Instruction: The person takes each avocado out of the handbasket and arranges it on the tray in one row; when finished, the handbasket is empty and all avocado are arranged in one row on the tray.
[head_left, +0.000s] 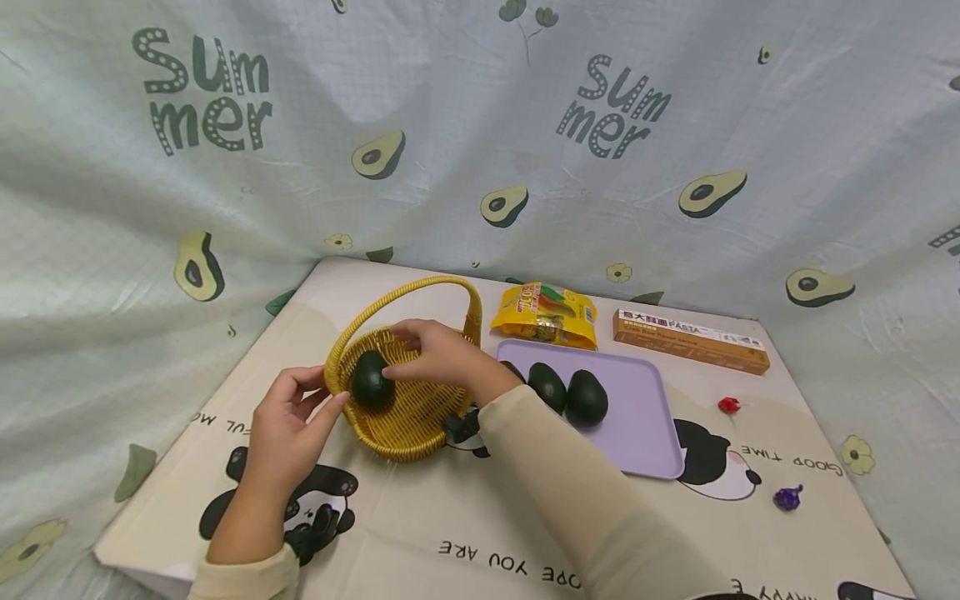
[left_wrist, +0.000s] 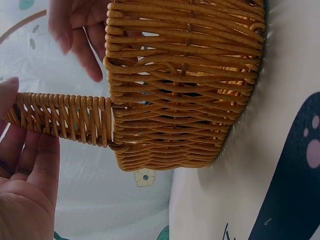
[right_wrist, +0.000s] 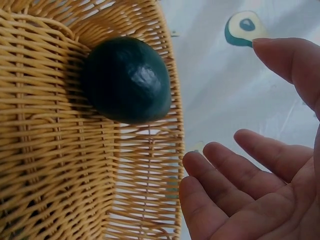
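A yellow wicker basket (head_left: 411, 425) with a tall arched handle (head_left: 405, 287) stands on the left of the table. My left hand (head_left: 283, 429) pinches the lower left end of that handle between thumb and fingers, as the left wrist view shows beside the woven side (left_wrist: 185, 105). Inside the basket, against its left wall, lies a dark green avocado (head_left: 369, 382). Over the basket is my right hand (head_left: 442, 360), fingers spread. In the right wrist view a gap separates that hand (right_wrist: 250, 190) from the avocado (right_wrist: 127, 80), and its fingers hold nothing.
Right of the basket, a lilac tray (head_left: 637, 417) bears more avocados (head_left: 587, 398), one partly behind my right arm. Behind it lie a yellow snack bag (head_left: 546, 315) and a long pasta box (head_left: 690, 342). Small red (head_left: 728, 405) and purple (head_left: 787, 498) wrapped pieces lie at the right.
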